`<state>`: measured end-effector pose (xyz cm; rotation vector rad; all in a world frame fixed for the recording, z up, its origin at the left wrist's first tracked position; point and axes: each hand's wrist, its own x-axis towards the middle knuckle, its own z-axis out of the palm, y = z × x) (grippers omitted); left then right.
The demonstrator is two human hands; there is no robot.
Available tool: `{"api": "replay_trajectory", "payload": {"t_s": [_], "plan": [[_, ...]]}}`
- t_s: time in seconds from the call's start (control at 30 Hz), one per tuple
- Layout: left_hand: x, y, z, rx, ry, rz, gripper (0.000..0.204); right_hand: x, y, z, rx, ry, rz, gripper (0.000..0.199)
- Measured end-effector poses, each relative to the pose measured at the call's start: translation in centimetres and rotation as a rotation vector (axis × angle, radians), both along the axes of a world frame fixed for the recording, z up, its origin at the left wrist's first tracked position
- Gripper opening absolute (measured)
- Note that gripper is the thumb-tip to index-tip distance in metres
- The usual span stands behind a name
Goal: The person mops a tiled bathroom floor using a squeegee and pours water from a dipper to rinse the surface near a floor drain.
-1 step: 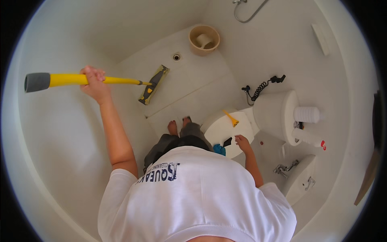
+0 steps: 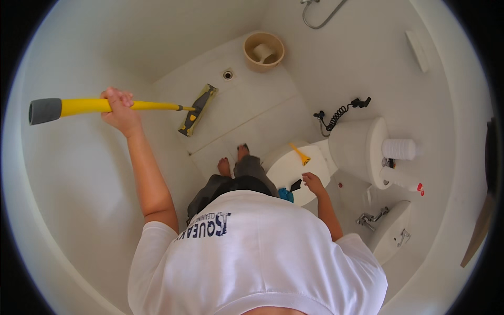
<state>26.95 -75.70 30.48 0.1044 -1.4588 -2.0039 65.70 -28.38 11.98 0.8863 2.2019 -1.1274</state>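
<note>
Mop (image 2: 198, 109) pole is gripped in closed left hand (image 2: 119, 109); pole's long axis runs left-right, head far right. Right hand (image 2: 313, 184) rests loosely curled on toilet lid (image 2: 291, 170), holding nothing.

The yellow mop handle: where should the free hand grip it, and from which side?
On the bare yellow shaft between the left hand and the mop head, probably from above: it lies nearly level, slim and unobstructed there.

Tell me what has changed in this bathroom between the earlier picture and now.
Nothing visibly changed. The left hand grips the yellow mop handle, with the flat mop head on the white floor; the right hand rests at the closed white toilet lid.
</note>
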Motion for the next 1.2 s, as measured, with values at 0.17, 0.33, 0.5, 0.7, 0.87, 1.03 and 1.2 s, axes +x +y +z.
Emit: {"api": "replay_trajectory", "payload": {"t_s": [0.17,0.33,0.5,0.7,0.87,1.03,1.2], "plan": [[-7.1,1.0,-2.5,0.028,-0.115,0.074,0.026,-10.3,-0.4,-6.3,-0.195,-0.065,0.023,0.032],[-13.7,-0.6,-10.6,0.001,-0.266,0.110,0.023,-23.7,1.6,-17.0,-0.028,-0.161,0.371,0.040],[-20.4,-0.9,-16.8,-0.065,-0.231,0.085,0.031,-45.2,4.8,-28.8,0.200,0.078,0.463,0.048],[-28.8,5.0,-17.3,-0.165,-0.114,0.200,0.036,-68.0,12.4,-41.5,-0.088,0.347,-0.523,0.054],[-32.9,9.2,-20.1,-0.207,-0.126,0.152,0.037,-69.0,21.7,-55.3,-0.536,0.294,-1.022,0.049],[-32.6,17.4,-18.8,-0.376,-0.058,0.379,0.043,-70.6,19.2,-56.0,-0.943,0.021,-1.215,0.034],[-33.1,21.7,-19.0,-0.371,0.009,0.234,0.041,-68.1,20.4,-55.2,-0.923,0.135,-1.296,0.027]]}}
